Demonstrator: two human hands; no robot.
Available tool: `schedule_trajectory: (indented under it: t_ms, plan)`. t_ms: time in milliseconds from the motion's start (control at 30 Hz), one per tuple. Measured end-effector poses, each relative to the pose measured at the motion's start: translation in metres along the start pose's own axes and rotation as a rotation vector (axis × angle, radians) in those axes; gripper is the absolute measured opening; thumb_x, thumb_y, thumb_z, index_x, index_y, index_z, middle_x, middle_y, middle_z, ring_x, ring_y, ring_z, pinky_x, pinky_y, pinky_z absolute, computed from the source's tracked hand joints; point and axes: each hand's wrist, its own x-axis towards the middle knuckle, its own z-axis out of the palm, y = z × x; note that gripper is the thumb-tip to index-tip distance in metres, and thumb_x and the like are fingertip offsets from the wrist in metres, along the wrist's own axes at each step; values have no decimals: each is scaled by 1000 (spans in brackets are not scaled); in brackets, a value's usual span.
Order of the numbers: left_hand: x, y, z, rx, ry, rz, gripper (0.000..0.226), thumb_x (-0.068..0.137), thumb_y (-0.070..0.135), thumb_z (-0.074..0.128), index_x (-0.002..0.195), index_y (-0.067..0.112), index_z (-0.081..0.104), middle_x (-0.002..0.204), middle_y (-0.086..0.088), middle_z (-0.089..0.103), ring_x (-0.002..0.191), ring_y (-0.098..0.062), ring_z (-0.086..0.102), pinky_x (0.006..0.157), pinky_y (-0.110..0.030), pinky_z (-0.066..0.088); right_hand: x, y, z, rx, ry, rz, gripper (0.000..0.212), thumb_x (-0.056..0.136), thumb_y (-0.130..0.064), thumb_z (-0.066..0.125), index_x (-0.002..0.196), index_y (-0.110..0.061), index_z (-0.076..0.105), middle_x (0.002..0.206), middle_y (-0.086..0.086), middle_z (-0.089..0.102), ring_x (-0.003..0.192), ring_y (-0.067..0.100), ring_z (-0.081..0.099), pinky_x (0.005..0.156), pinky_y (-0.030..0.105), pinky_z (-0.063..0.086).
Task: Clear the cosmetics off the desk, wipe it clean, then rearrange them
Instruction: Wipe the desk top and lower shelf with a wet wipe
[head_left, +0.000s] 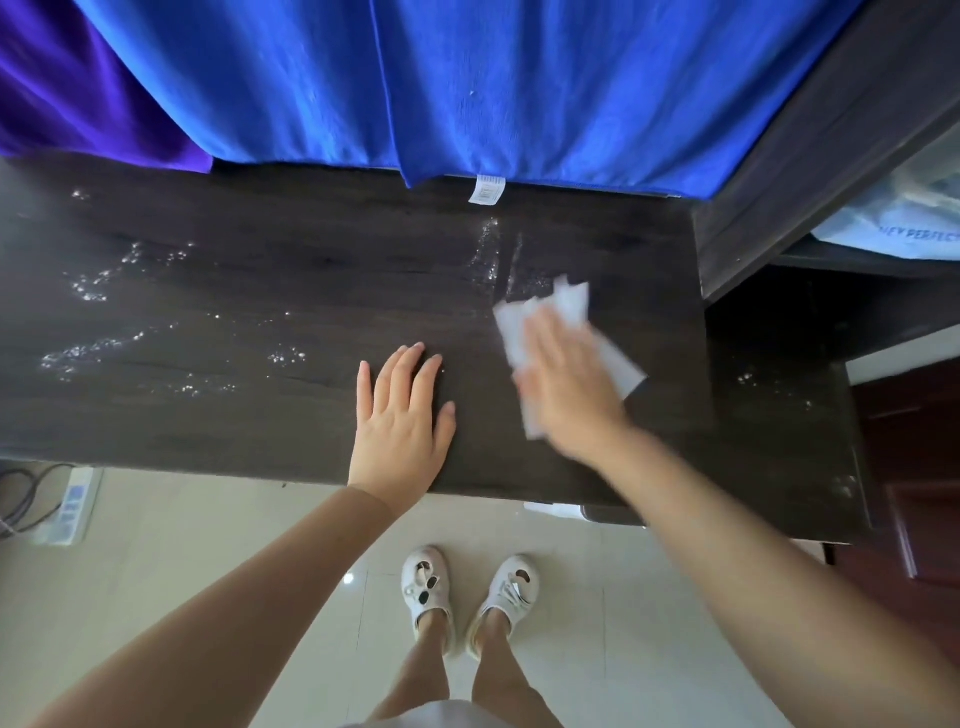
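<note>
The dark wooden desk carries no cosmetics; wet droplets and streaks glisten on its left half and near the back right. My right hand presses flat on a white tissue on the right part of the desk, and both are motion-blurred. My left hand rests flat, fingers spread, on the desk near its front edge, holding nothing.
Blue towels and a purple cloth hang over the desk's back edge. A dark shelf unit stands at the right with a plastic bag inside. A power strip and cables lie on the tiled floor at left.
</note>
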Motion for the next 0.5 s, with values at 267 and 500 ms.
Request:
schedule_trajectory:
  t_ms: [267,500]
  plan:
    - [16,6,3,56,-46,-2,48,91,31,31,127,6,49,134,-15,49,128,-32,41,109,-55,20,20,93,-24,-51,-86,-104,66,90,-43,15,144,-6,26,154,13,24,143,28,20,113,50,20]
    - [12,5,3,33,-49,-23,48,91,31,31,129,6,46,135,-14,50,129,-30,41,109,-55,23,36,7,-1,18,86,46,57,90,-30,30,135,4,38,142,23,41,127,40,44,106,43,31]
